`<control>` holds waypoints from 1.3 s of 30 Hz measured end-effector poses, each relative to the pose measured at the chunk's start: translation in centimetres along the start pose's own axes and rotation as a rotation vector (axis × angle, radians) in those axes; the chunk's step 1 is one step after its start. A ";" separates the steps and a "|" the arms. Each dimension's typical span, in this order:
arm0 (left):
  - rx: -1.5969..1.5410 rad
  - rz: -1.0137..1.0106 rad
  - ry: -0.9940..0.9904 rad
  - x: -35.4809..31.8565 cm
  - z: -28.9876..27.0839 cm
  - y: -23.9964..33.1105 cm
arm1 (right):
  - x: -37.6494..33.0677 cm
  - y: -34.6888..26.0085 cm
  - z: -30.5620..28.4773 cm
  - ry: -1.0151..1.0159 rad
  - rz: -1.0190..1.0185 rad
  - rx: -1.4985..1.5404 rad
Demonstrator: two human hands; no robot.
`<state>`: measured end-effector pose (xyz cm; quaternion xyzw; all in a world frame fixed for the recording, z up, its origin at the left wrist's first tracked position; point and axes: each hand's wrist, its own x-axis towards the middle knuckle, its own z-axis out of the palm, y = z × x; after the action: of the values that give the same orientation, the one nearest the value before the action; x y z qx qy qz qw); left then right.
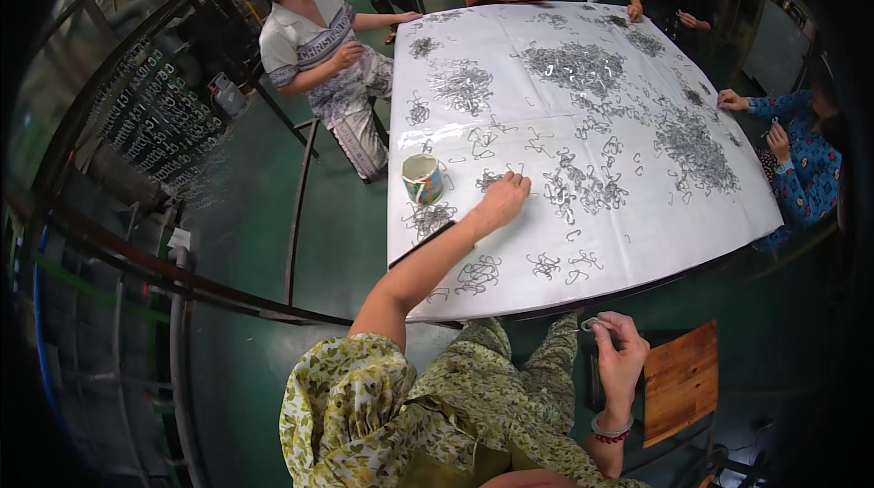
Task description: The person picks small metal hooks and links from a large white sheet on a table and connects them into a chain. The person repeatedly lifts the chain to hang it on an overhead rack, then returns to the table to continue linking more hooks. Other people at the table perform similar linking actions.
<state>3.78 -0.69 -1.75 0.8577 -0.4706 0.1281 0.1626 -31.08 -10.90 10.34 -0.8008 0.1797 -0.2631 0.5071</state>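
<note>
My left hand [503, 201] reaches over the white-covered table [674, 247], its fingertips pinched together beside a small cluster of bent wire hooks [490, 180]. Whatever sits between those fingertips is too small to make out. Off the table's near edge, over my lap, my right hand [621, 353] pinches a metal hook [590, 324] between thumb and finger. A larger scatter of grey wire hooks [584, 189] lies just right of my left hand. Small groups of hooks [478, 275] are spread along the near edge.
A patterned cup [421, 180] stands left of my left hand, and a dark flat object [422, 244] lies under my forearm. Big hook heaps [574, 67] cover the far side. Several people sit around the table. A wooden stool [681, 383] is at my right.
</note>
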 end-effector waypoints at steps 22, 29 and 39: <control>-1.219 -0.122 0.120 -11.0 -10.9 21.4 | -2.5 1.4 2.7 0.233 -0.063 0.155; -1.395 -0.204 0.076 -11.7 -10.6 20.9 | 0.6 2.1 1.3 0.291 -0.025 0.217; -1.286 -0.104 0.048 -11.3 -10.2 20.9 | 16.3 15.1 7.9 -0.201 -0.457 -0.631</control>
<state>-20.61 1.53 6.70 0.6078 -0.4074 -0.1681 0.6606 -13.60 -20.59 -2.19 -0.9583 0.0183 -0.2214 0.1796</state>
